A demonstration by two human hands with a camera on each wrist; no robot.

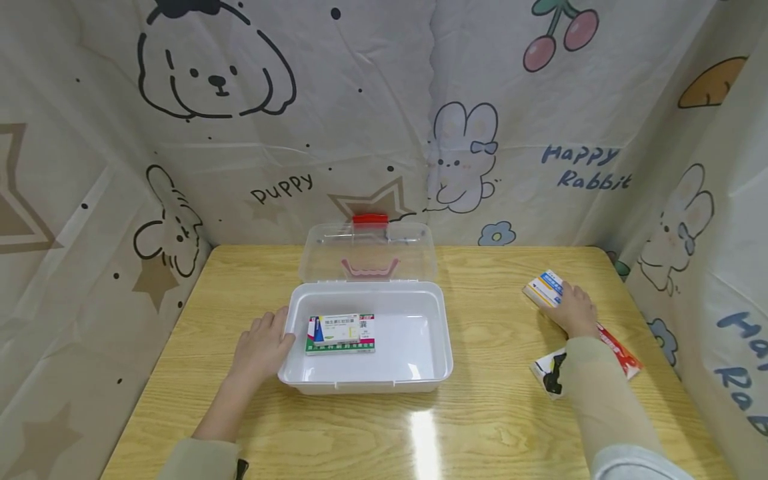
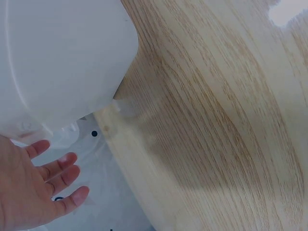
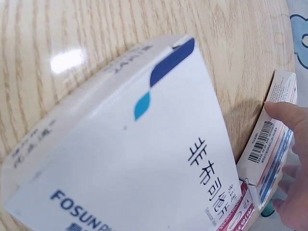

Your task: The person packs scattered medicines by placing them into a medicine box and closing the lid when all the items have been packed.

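1. Head view: a white case [image 1: 366, 387] is set on a wood-grained table [image 1: 492, 427], with its clear lid [image 1: 369, 252] tipped back; the lid is fitted with a red latch [image 1: 371, 219] and a pink handle [image 1: 370, 271].
2. In the left part of the case, a green-and-red box [image 1: 339, 347] is laid flat, and a smaller white box [image 1: 343, 329] is rested on top of it.
3. The left hand [image 1: 261, 347] is placed at the left rim of the case. In the left wrist view its fingers are seen spread loosely and nearly straight; the thumb is hidden there.
4. Well to the right of the case, a striped box [image 1: 543, 287], white with blue and orange, is held between the thumb and bent fingers of the right hand [image 1: 575, 312]. Whether it is lifted off the table cannot be told.
5. In the right wrist view the thumb is seen pressed to the barcode side of that box.
6. Nearer the viewer, a FOSUN box [image 3: 115, 154] is partly covered by the right sleeve [image 1: 606, 393]. A red box [image 1: 625, 355] is laid on the other side of that sleeve, partly hidden.
7. The table is backed by a printed cloth [image 1: 372, 87].
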